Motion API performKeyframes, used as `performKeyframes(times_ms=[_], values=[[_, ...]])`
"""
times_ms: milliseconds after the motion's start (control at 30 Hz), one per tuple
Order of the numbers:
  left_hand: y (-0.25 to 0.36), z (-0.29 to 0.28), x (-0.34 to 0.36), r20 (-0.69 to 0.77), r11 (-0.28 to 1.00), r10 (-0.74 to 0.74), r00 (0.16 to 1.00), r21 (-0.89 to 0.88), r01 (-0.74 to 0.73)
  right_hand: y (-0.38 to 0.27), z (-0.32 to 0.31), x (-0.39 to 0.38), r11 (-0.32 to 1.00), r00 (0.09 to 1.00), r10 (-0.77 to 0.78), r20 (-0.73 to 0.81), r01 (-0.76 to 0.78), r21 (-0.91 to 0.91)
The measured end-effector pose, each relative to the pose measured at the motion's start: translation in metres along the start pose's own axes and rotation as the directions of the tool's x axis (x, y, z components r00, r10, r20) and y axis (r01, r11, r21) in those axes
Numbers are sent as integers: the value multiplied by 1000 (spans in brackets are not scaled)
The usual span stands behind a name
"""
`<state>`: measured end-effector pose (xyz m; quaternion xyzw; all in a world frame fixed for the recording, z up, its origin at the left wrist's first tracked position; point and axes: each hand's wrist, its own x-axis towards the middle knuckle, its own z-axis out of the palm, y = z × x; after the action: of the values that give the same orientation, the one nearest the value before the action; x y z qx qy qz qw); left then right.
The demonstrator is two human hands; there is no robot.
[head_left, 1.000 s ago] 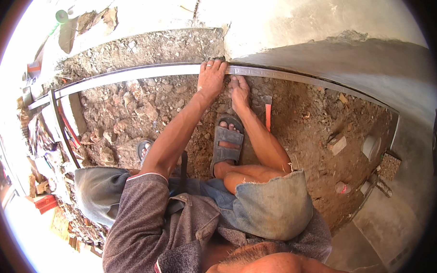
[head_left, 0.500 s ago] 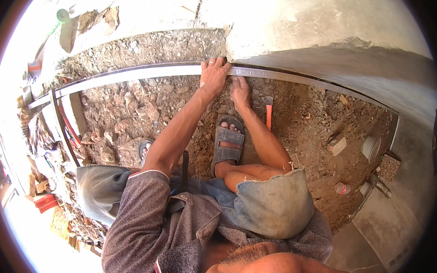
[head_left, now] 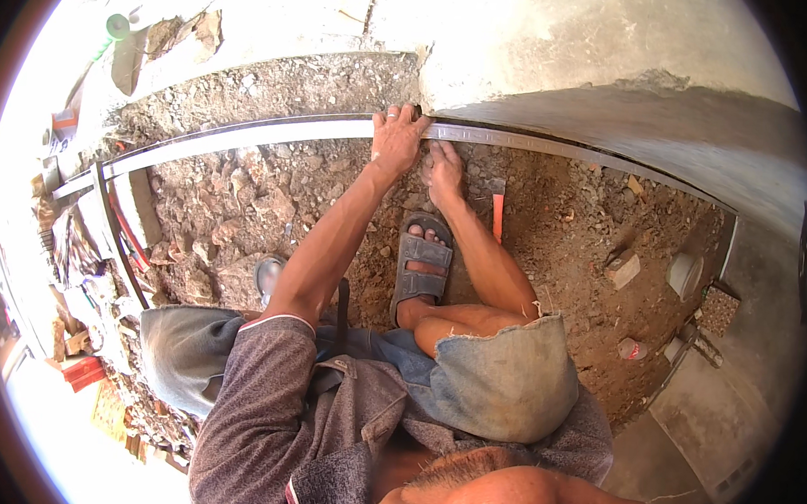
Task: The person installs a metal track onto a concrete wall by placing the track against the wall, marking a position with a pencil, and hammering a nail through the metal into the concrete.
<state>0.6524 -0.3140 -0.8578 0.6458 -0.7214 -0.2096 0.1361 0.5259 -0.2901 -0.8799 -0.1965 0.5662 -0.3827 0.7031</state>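
A long, pale metal bar point(head_left: 247, 137) runs across the far side of the dug earth, along the foot of the wall. My left hand point(head_left: 396, 145) is closed over it near the wall corner, fingertips over its far edge. Just right of it and nearer to me, my right hand point(head_left: 443, 175) is at the bar's near edge with fingers curled in. Whether those fingers hold anything is hidden. A tool with an orange-red handle point(head_left: 497, 218) lies on the soil to the right of my right hand.
Rubble and stones point(head_left: 254, 193) cover the ground on the left. My sandalled foot point(head_left: 424, 262) stands below the right hand. A dark metal strip point(head_left: 118, 233) crosses the bar's left end. At right are a brick piece point(head_left: 623, 269), a round pale object point(head_left: 684, 275) and a crushed can point(head_left: 632, 349).
My right hand has drawn slightly nearer to me and its fingers look more curled. My left foot has shifted a little. The left hand and the bar have barely moved.
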Motion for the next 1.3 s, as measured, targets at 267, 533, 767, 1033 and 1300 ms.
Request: performKeyframes(times_ms=[267, 533, 767, 1033, 1300], values=[[-1, 7, 5, 13, 996, 33, 999, 88, -34, 16, -19, 16, 923, 976, -163, -145, 99, -372], [17, -2, 5, 59, 994, 44, 997, 98, -50, 15, -17, 17, 904, 944, -299, -142, 232, -359], [23, 7, 2, 36, 987, 89, 995, 132, -93, 28, -39, 23, 871, 955, -248, -162, 146, -470], [11, -1, 7, 22, 989, 77, 997, 128, -79, 24, -15, 24, 730, 881, -452, -140, 275, -625], [9, 0, 10, 82, 988, 54, 995, 142, -65, 16, -6, 21, 883, 938, -313, -148, 231, -408]])
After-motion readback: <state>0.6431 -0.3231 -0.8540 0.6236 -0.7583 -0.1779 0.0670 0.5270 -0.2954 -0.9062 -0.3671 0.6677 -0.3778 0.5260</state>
